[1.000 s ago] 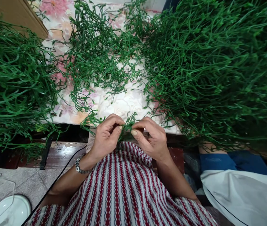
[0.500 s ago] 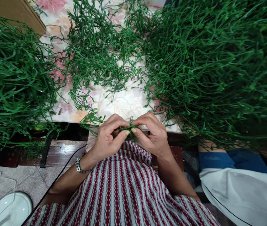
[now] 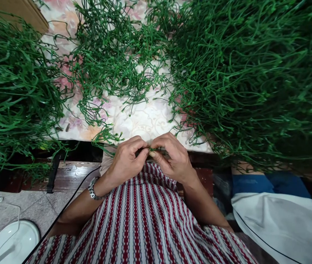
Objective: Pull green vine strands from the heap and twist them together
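My left hand (image 3: 128, 158) and my right hand (image 3: 173, 157) meet fingertip to fingertip over my lap, just off the near edge of the table. Between them is a thin green plant stem (image 3: 151, 149), pinched by thumb and forefinger on both sides. Most of the stem is hidden by the fingers, and I cannot tell whether it is one piece or two. Close by my left hand, a small bunch of green stems (image 3: 105, 136) hangs over the table edge.
A large heap of green stems (image 3: 255, 80) covers the right side, another heap (image 3: 13, 95) the left. Looser stems (image 3: 117, 62) lie mid-table on a floral tablecloth (image 3: 145, 121). A cardboard box (image 3: 21, 14) stands far left. A black cable (image 3: 72, 198) crosses my left arm; a white round base (image 3: 15, 242) is below.
My hands have drawn closer together, their fingertips now nearly touching. Less of the green stem shows between them. The view has shifted slightly.
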Demonstrator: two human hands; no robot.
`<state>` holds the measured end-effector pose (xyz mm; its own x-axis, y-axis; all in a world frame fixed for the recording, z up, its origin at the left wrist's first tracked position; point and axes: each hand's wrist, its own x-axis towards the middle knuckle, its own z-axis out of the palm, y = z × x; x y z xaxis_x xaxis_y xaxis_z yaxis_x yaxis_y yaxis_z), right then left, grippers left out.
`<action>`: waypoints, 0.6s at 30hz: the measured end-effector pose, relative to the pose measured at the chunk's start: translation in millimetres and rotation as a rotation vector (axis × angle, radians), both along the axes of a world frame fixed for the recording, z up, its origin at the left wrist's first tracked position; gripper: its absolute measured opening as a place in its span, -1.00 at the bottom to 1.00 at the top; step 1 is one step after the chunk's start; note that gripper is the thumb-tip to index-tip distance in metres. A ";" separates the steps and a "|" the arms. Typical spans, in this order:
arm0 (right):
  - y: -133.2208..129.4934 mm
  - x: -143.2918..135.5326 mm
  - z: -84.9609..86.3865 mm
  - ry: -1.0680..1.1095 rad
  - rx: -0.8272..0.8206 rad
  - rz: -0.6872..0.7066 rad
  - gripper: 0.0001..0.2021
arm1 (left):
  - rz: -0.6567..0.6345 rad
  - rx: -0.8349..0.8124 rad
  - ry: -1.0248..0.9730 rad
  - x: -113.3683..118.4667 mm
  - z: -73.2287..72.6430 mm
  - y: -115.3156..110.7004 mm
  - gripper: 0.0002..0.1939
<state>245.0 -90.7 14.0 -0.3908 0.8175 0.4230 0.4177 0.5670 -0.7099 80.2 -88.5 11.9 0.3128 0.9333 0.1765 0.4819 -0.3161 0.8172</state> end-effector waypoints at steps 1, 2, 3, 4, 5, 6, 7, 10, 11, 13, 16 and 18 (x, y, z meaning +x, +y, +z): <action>-0.2 0.2 -0.1 -0.015 0.008 -0.013 -0.96 | 0.004 0.017 0.016 0.1 -0.5 -0.5 -0.88; -0.2 1.1 0.5 -0.035 0.015 -0.023 -0.95 | 0.001 0.040 0.026 0.0 -1.0 -1.0 -0.88; 0.0 2.5 1.5 -0.060 0.014 -0.028 -0.94 | -0.004 0.063 0.031 -0.3 -1.4 -1.6 -0.89; 0.3 4.5 3.0 -0.092 0.005 -0.030 -0.93 | -0.009 0.088 0.033 -0.7 -1.6 -2.2 -0.89; 0.8 6.7 4.6 -0.127 -0.012 -0.033 -0.92 | -0.007 0.112 0.037 -1.2 -1.6 -2.9 -0.89; 1.2 9.0 6.1 -0.162 -0.034 -0.037 -0.92 | 0.001 0.135 0.043 -1.7 -1.5 -3.5 -0.89; 1.5 11.1 7.4 -0.193 -0.057 -0.043 -0.91 | 0.011 0.156 0.053 -2.2 -1.2 -4.0 -0.89; 1.4 14.4 8.4 -0.205 -0.108 -0.036 -0.90 | 0.003 0.198 0.090 -2.8 0.3 -4.6 -0.89; 1.1 14.4 7.8 -0.184 -0.122 -0.019 -0.89 | -0.020 0.198 0.102 -2.7 0.8 -4.5 -0.90; 0.1 12.9 5.4 -0.131 -0.145 0.014 -0.87 | -0.067 0.185 0.122 -2.2 1.9 -4.2 -0.89; -1.6 9.3 1.4 -0.078 -0.151 0.013 -0.86 | -0.085 0.159 0.133 -1.1 3.0 -4.1 -0.88; -2.6 7.6 0.0 -0.066 -0.141 -0.001 -0.87 | -0.074 0.152 0.120 -0.3 3.9 -4.4 -0.88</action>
<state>252.6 -93.3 13.9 -0.4126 0.8677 0.2772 0.4665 0.4627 -0.7539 80.0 -92.9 15.8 0.4064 0.8725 0.2713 0.5437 -0.4696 0.6956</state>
